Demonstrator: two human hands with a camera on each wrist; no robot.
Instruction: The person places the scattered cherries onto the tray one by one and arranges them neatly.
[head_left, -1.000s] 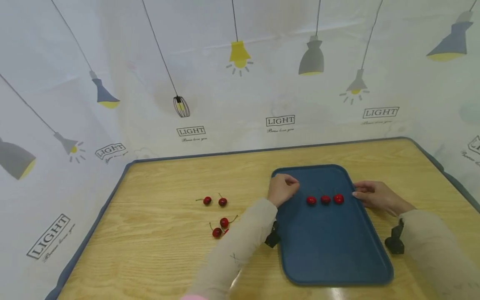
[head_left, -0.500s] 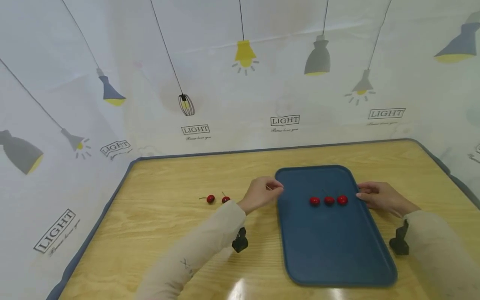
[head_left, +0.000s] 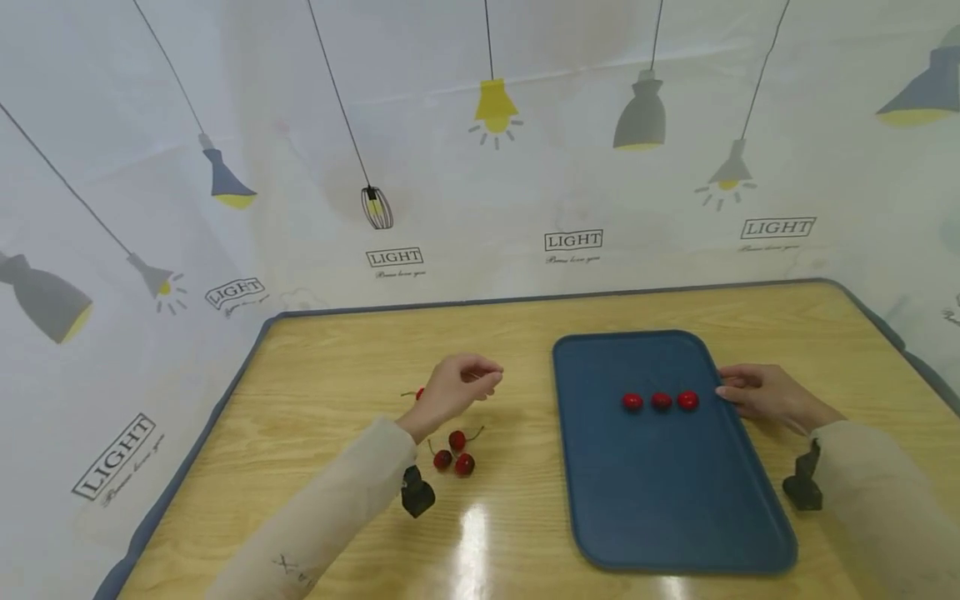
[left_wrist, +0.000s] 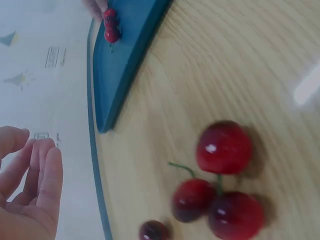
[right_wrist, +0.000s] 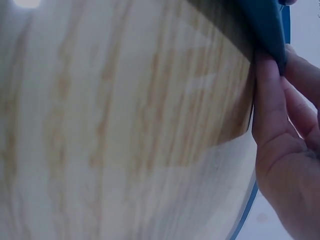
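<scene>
Cherries might go rolling if left hand, empty, fingers loosely apart, clips them; right hand has the tray pinched tho.

Tbl glare; wrist pics sl. soft.

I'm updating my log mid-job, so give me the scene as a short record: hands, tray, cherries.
Left hand: above the table, nothing seen in its grip
Right hand: pinches the tray's right edge
Tray: blue, bare apart from its cherries
Tray cherries: three, in a row
Table cherries: three clustered, one partly behind the left hand; more could be hidden
</scene>
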